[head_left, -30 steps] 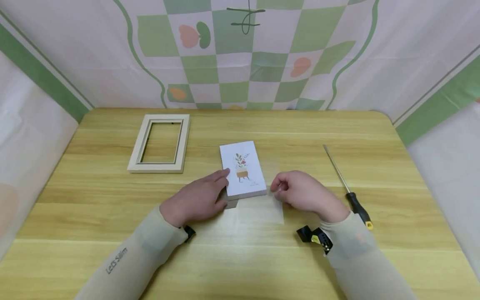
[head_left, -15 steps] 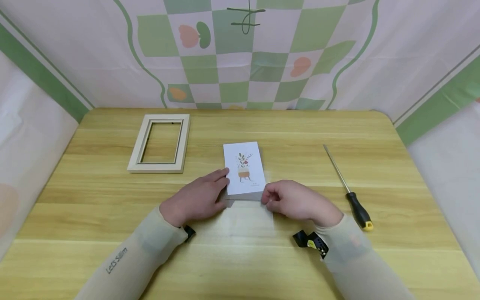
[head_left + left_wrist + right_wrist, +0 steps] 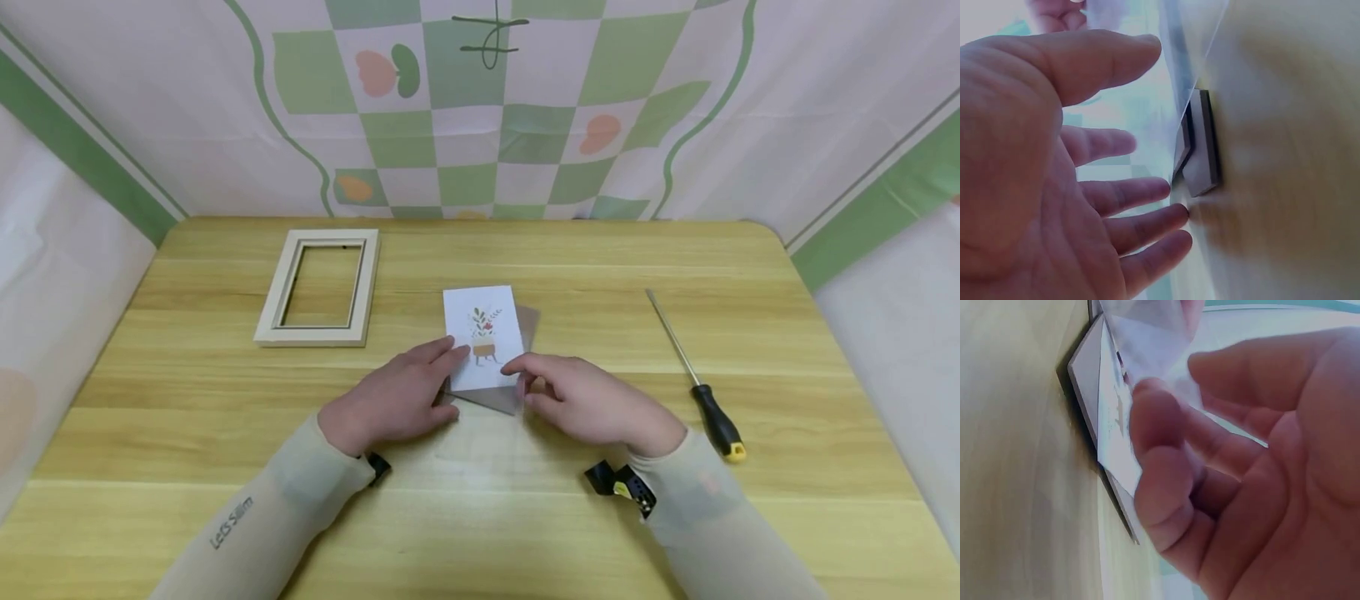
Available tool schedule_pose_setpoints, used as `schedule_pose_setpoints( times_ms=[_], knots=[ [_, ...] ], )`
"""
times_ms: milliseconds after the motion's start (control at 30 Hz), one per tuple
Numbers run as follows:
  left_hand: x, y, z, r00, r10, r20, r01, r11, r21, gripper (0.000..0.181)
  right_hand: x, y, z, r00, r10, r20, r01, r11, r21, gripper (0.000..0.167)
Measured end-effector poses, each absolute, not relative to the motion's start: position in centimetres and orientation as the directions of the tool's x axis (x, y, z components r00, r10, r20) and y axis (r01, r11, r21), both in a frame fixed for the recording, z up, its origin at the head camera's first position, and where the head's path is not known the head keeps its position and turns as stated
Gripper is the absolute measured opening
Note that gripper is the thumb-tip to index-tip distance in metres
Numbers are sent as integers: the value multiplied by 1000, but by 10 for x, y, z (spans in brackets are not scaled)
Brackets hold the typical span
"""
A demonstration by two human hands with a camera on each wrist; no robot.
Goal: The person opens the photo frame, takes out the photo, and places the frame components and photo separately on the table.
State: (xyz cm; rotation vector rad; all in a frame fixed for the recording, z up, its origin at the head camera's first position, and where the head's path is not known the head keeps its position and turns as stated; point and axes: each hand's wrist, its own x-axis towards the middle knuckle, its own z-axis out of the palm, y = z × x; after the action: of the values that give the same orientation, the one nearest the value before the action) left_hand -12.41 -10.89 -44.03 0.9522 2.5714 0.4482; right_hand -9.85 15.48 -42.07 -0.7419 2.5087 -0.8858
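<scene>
In the head view, a white card (image 3: pixel 483 325) printed with a potted plant lies over a grey board (image 3: pixel 491 400) turned at an angle. My left hand (image 3: pixel 393 392) rests at the card's left edge, its fingers fairly straight and the fingertips on it. My right hand (image 3: pixel 588 396) is at the lower right corner, index finger over the card and the other fingers bent. It seems to pinch a clear plastic sheet (image 3: pixel 1147 344); the contact is partly hidden. In the left wrist view, the clear sheet's edge slants across grey board pieces (image 3: pixel 1200 156).
A cream picture frame (image 3: pixel 273 333) with an open middle lies at the left of the wooden table (image 3: pixel 480 542). At the right lies a screwdriver (image 3: pixel 716 421) with a black and yellow handle. A patterned curtain (image 3: pixel 465 133) stands behind the table.
My right hand and the clear sheet have moved left to the card. The grey board has turned under the card and now sticks out. My left fingertips reach further onto the card.
</scene>
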Motion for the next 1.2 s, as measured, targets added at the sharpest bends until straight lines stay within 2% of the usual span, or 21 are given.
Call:
schedule_pose_setpoints(
  times_ms=[133, 300, 467, 600, 733, 900, 1100, 1200],
  knots=[
    [-122, -109, -438, -703, 677, -218, 579, 723, 376, 66, -97, 154, -424, -788, -598, -147, -382, 662, -645, 49],
    [-112, -105, -431, -685, 696, -214, 625, 713, 318, 63, -95, 154, -427, -775, -589, -229, -359, 708, -608, 59],
    [-95, -96, -424, -629, 741, -234, 694, 671, 262, 74, -94, 154, -426, -780, -573, -250, -355, 735, -578, 69],
    [-85, -91, -423, -631, 730, -264, 702, 682, 207, 86, -94, 156, -425, -779, -578, -242, -378, 741, -555, 78],
    [-84, -89, -422, -650, 702, -292, 680, 708, 190, 87, -94, 157, -425, -775, -583, -242, -383, 739, -554, 79],
    [-85, -91, -422, -668, 676, -312, 660, 731, 173, 79, -94, 157, -424, -781, -574, -246, -362, 737, -570, 76],
    [-86, -95, -422, -703, 644, -303, 639, 758, 129, 67, -95, 157, -423, -791, -555, -256, -351, 755, -554, 67],
    [-88, -97, -423, -721, 623, -304, 618, 776, 124, 69, -94, 156, -423, -800, -535, -273, -333, 774, -539, 64]
  ],
)
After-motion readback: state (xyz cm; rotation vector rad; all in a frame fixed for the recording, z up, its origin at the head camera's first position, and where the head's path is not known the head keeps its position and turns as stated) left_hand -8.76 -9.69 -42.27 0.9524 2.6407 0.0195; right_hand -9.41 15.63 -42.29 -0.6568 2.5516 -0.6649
